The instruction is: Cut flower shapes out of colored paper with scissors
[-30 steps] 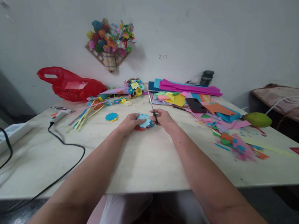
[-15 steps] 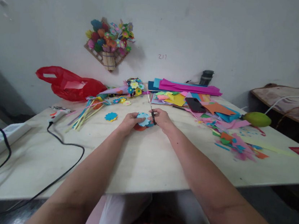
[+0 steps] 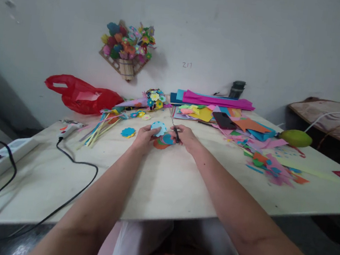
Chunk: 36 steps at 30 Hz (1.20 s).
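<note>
Between thumb and fingers, my left hand [image 3: 145, 137] pinches a light blue paper flower [image 3: 158, 128] with a scalloped edge. My right hand [image 3: 185, 137] is closed around dark-handled scissors [image 3: 175, 134], whose thin blades point up and away toward the wall. The blades are apart from the flower, to its right. Under and between the hands lie several round paper pieces [image 3: 162, 142] in orange, green and blue. Left of my left hand, a blue scalloped flower [image 3: 128, 132] rests on the table with a yellow one partly under it.
A glue gun [image 3: 69, 130] with a black cord and a power strip [image 3: 1, 158] occupy the left side. Behind are paper strips [image 3: 103, 129], a red plastic bag [image 3: 83, 96] and a paper bouquet [image 3: 155, 98]. Paper scraps [image 3: 272, 169], a phone [image 3: 223, 120] and a green fruit-like object [image 3: 296, 138] lie right.
My left hand has shifted the light blue flower left and up, away from the scissors. The round pieces beneath now show more. The view has moved slightly.
</note>
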{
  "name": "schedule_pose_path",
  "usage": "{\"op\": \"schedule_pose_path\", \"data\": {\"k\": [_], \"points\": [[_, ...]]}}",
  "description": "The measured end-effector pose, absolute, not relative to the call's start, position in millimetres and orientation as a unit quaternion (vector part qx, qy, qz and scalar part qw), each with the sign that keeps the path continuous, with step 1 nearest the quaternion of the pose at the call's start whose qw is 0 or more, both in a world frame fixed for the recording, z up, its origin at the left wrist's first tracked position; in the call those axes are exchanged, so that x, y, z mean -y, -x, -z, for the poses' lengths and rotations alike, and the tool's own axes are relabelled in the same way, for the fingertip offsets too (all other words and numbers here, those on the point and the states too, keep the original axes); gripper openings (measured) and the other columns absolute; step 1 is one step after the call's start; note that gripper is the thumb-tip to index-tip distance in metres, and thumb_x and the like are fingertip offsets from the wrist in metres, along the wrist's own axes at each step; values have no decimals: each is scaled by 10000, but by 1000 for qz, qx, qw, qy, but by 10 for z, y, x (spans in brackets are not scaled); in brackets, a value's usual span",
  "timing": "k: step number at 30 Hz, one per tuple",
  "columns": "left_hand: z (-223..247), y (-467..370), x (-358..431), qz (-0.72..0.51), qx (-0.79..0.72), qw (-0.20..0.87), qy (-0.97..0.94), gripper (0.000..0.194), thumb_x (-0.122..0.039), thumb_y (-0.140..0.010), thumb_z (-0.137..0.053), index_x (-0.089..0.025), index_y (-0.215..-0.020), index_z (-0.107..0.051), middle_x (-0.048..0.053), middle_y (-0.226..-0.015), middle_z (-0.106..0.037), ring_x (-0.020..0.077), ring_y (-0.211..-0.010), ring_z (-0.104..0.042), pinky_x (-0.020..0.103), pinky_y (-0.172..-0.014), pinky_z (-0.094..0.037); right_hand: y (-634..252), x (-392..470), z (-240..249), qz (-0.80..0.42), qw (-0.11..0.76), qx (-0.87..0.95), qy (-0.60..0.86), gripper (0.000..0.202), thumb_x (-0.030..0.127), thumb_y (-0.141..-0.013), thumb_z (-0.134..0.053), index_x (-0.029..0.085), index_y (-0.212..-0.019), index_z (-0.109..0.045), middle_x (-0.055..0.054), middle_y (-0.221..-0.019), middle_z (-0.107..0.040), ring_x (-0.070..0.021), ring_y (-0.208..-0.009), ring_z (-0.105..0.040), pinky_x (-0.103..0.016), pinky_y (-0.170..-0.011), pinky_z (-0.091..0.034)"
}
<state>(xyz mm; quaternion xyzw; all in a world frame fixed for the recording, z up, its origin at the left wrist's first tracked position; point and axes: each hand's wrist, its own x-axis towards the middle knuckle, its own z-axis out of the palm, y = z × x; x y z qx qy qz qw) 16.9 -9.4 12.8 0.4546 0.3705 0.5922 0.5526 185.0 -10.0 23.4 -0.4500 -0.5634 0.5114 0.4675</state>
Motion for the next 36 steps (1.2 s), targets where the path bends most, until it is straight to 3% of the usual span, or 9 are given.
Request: {"op": "schedule_pose_path", "data": {"k": [4,9,19,36], "points": [[-108,-147,50,-615,-364,560,-420,251,-246,-540,-765,-132,-731,-649,47,-718,-663,129,-620,-609,248,-618,-513,-1891,114,-227,-525,434,599,422,266,372,-708,-659,142,-803,-566,1,-547,-584,-70,-374,-497,-156,-284,-222],[-121,-141,46,-630,-362,561,-397,218,-216,-581,-737,-138,-762,-645,46,-741,-663,141,-661,-628,247,-625,-520,-1913,142,-230,-543,394,628,395,326,457,-740,-612,140,-795,-555,-27,-597,-606,-82,-400,-532,-162,-277,-260],[-149,-174,52,-665,-358,551,-356,171,-163,-606,-706,-125,-745,-615,48,-717,-653,148,-643,-640,272,-654,-520,-1886,177,-236,-538,334,670,388,296,434,-775,-575,141,-755,-541,-29,-636,-618,-83,-430,-560,-153,-293,-293],[-123,-209,27,-672,-348,551,-350,165,-149,-607,-683,-143,-760,-623,41,-724,-672,148,-674,-644,248,-632,-520,-1796,158,-144,-513,359,669,400,316,464,-785,-548,149,-754,-553,-1,-590,-570,-60,-397,-523,-141,-286,-286]]}}
